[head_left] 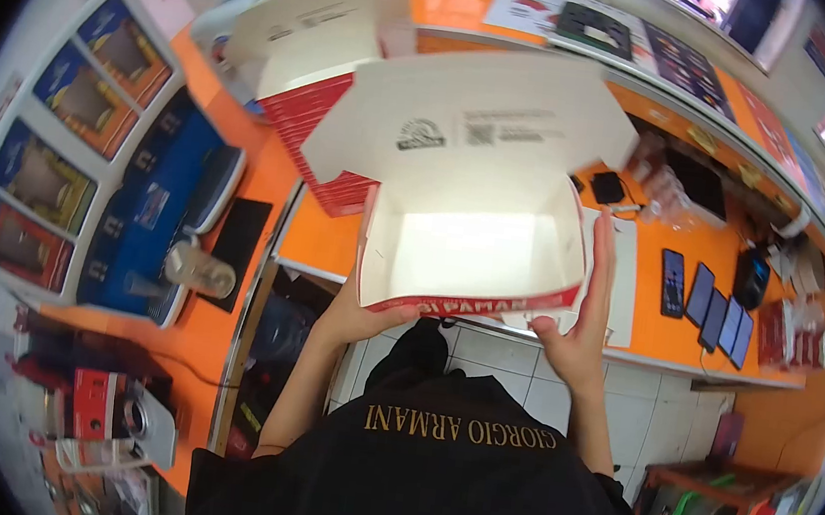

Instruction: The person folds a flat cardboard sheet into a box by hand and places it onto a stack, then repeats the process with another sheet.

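Observation:
Between my two hands is an open cardboard food box [473, 254], white inside and red outside, its lid raised away from me. Nothing shows inside it. My left hand [358, 314] grips the left side, with the thumb along the lower front edge and most fingers hidden behind the wall. On the right wall, my right hand [582, 321] presses with fingers stretched up the side and thumb at the front corner. Behind and to the left stands a second open box [310, 131] of the same red and white kind.
Several phones [718, 315] lie on the orange counter [309, 237] to the right. A drink dispenser [111, 156] stands at the left, with a clear plastic cup [200, 270] beside it. Farther right is a stack of red and white packs [792, 333].

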Demonstrator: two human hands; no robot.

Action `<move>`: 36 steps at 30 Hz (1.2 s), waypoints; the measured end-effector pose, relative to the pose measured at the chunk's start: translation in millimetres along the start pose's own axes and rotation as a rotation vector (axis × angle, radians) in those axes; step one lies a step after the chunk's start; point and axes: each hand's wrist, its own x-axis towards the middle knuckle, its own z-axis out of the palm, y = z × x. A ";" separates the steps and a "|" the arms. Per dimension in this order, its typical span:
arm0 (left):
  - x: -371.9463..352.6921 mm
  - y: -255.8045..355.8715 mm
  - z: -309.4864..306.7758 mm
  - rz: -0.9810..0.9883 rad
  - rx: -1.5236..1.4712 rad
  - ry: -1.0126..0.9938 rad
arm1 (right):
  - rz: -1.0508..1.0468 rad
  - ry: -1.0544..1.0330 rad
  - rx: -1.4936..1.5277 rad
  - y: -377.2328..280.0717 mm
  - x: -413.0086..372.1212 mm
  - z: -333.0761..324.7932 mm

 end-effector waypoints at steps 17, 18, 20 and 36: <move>-23.3 53.2 -88.8 0.115 0.489 0.029 | -0.042 -0.428 0.330 -32.3 55.3 74.4; -9.8 60.5 -96.8 0.256 0.594 0.098 | 0.096 -0.405 0.543 -28.4 70.6 83.2; 19.0 76.4 -118.8 0.490 0.714 0.186 | 0.258 -0.355 0.821 -34.2 113.9 98.5; 185.9 103.8 -276.6 0.175 0.921 0.155 | 0.405 -0.510 0.822 -25.2 312.8 200.5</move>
